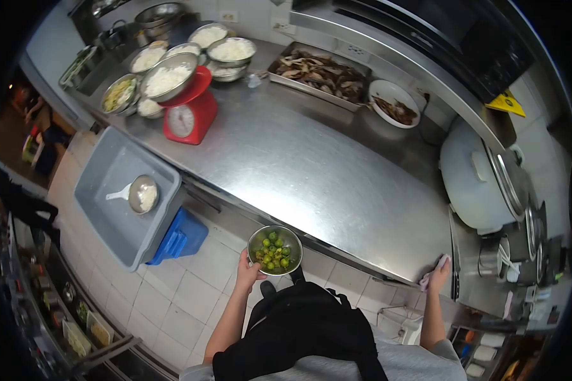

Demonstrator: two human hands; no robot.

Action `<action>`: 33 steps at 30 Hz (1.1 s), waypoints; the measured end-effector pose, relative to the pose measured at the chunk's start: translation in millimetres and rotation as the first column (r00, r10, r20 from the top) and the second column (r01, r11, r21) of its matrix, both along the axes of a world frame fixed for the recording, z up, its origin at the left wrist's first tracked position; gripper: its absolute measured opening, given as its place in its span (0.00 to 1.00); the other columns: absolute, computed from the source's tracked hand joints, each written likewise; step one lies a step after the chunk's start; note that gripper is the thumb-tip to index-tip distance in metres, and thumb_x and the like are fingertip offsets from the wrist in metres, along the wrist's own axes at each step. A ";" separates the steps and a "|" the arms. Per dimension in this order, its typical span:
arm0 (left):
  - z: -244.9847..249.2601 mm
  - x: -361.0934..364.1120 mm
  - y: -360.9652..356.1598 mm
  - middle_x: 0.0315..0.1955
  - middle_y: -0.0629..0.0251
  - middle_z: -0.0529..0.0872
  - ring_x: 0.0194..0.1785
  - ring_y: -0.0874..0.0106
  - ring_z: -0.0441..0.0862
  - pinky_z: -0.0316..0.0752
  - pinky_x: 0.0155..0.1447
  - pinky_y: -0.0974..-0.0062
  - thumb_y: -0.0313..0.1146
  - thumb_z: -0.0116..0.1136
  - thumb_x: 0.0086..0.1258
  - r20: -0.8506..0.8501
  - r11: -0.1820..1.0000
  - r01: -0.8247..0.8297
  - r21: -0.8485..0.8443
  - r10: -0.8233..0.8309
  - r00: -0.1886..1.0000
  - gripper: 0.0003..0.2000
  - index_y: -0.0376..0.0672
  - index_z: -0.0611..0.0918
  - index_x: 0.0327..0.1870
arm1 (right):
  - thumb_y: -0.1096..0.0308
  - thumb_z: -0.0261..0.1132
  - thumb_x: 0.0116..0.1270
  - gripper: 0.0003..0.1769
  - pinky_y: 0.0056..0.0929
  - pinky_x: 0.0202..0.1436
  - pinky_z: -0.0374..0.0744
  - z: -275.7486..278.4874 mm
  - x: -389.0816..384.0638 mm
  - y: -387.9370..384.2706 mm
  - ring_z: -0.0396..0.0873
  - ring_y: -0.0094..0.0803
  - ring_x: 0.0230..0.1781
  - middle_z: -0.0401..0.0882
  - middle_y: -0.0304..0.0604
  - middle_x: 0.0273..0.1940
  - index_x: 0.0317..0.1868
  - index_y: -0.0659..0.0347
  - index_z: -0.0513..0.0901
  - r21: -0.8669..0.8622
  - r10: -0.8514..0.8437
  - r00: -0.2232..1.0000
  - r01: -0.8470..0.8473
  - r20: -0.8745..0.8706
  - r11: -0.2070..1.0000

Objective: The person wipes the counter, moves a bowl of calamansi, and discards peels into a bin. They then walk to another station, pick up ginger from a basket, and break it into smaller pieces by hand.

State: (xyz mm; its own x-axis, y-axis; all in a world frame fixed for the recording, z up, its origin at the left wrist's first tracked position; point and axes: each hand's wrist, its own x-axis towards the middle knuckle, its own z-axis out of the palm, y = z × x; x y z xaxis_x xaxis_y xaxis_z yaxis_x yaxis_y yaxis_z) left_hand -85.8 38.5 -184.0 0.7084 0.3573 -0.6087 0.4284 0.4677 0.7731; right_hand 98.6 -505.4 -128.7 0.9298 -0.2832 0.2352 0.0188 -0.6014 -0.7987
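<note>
My left hand [248,273] grips the near left rim of a metal bowl [290,237], thumb over the edge. Small green citrus fruits [272,251], some apparently cut, lie inside the bowl, which I hold in front of my black apron, just off the counter's front edge. Far to the right, my right hand [438,277] is closed on a pale pink cloth [424,281] at the right front corner of the steel counter [299,171]. Its fingers are partly hidden by the hand itself.
A red scale [200,117] carries a bowl of white food, with several similar bowls behind. Along the wall are a tray of dark brown pieces [321,76] and a white bowl [394,89]. A large cooker [473,174] stands right; a grey tub [98,184] holds a small pan [135,190].
</note>
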 end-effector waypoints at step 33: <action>38.0 34.0 23.8 0.52 0.50 0.66 0.24 0.69 0.79 0.79 0.23 0.79 0.18 0.44 0.52 0.059 0.917 -0.384 0.106 0.380 0.923 0.33 0.46 0.54 0.63 | 0.77 0.43 0.63 0.20 0.32 0.64 0.59 24.6 143.8 566.8 0.64 0.45 0.59 0.67 0.55 0.55 0.54 0.64 0.70 -0.055 0.910 0.401 -0.911 0.106 0.408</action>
State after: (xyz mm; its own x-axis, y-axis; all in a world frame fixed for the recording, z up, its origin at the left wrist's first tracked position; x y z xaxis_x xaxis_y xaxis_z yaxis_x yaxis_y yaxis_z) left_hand -51.8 62.3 -146.0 0.5253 0.6701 -0.5245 0.2046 0.4988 0.8422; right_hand 242.5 61.4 -104.1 0.6089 0.7130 0.3476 0.6300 -0.1685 -0.7581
